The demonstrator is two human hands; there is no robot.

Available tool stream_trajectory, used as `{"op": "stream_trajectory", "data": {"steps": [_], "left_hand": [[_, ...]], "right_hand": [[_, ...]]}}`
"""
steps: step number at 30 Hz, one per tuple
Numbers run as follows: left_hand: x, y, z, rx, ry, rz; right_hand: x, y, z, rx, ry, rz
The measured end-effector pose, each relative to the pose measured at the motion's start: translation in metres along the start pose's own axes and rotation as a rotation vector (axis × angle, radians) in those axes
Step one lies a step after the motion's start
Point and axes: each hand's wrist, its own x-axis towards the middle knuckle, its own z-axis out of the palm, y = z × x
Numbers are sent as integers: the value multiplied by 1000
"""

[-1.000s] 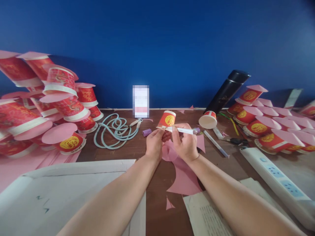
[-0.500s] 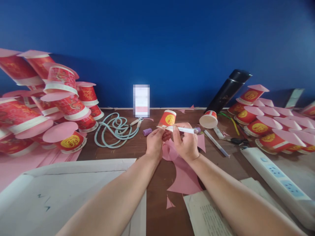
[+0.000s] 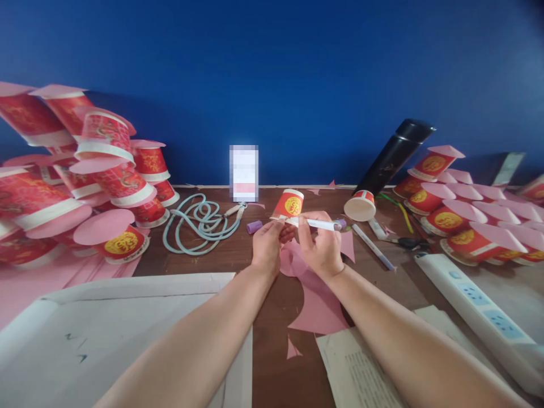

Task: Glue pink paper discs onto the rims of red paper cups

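My left hand (image 3: 269, 243) is closed at the lower rim of a red paper cup (image 3: 283, 203) with a yellow round emblem. Slightly tilted, the cup has its white-edged base upward. In my right hand (image 3: 319, 243) a white pen-shaped tube (image 3: 321, 224) is gripped, its tip end by the cup's rim near my left fingers; the exact contact is too small to make out. Beneath both hands lies cut pink paper (image 3: 321, 300). A small purple cap (image 3: 255, 227) is on the table left of my left hand.
Red cups with pink paper discs (image 3: 123, 184) are piled at left, cups with pink cones (image 3: 450, 218) at right. A light-blue cable (image 3: 199, 249), phone (image 3: 244, 173), loose cup (image 3: 359, 207), black bottle (image 3: 389, 158), power strip (image 3: 480, 306) and white box lid (image 3: 140, 328) surround the hands.
Almost nothing differs. Both hands, the cup and the white tube keep nearly the same positions; the whole view has shifted very slightly.
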Motion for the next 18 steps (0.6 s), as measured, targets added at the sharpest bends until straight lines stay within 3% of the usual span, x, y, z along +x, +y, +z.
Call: {"op": "stream_trajectory", "data": {"steps": [18], "left_hand": [[-1,1,2,-18,15,6]], "right_hand": [[-2,-5,-1,21,-32,15]]}}
